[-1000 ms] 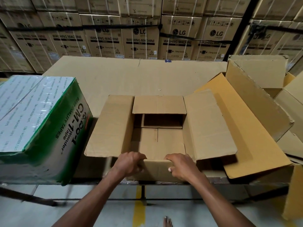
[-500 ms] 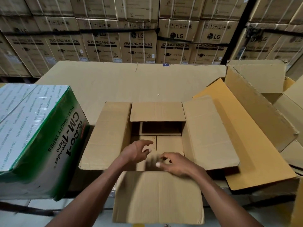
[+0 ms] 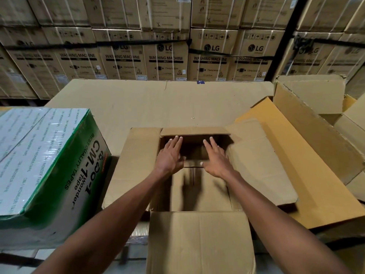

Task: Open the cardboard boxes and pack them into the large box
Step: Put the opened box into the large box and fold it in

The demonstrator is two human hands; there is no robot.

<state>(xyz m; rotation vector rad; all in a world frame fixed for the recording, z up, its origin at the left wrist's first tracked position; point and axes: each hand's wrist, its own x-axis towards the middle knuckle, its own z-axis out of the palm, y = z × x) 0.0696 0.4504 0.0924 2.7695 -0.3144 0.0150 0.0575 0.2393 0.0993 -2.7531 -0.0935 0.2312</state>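
Note:
A brown cardboard box point(image 3: 136, 167) stands open in front of me, its four flaps spread outward; the near flap point(image 3: 199, 242) hangs down toward me. My left hand point(image 3: 170, 155) and my right hand point(image 3: 216, 158) reach over the box's opening with straight fingers, palms down, fingertips near the far flap point(image 3: 194, 131). Neither hand holds anything. Inside the box only its bare bottom shows. A large open cardboard box point(image 3: 316, 139) lies at the right with flattened yellowish cardboard around it.
A green-and-white box printed "Wonder Tape" point(image 3: 45, 165), wrapped in film, stands at the left. A big cardboard sheet point(image 3: 158, 103) covers the table. Stacked washing-machine cartons point(image 3: 166, 58) form a wall behind. The floor shows below the table's near edge.
The near flap, held at its edge by both hands a second ago, now hangs down. Both hands let go and moved forward over the opening toward the far flap.

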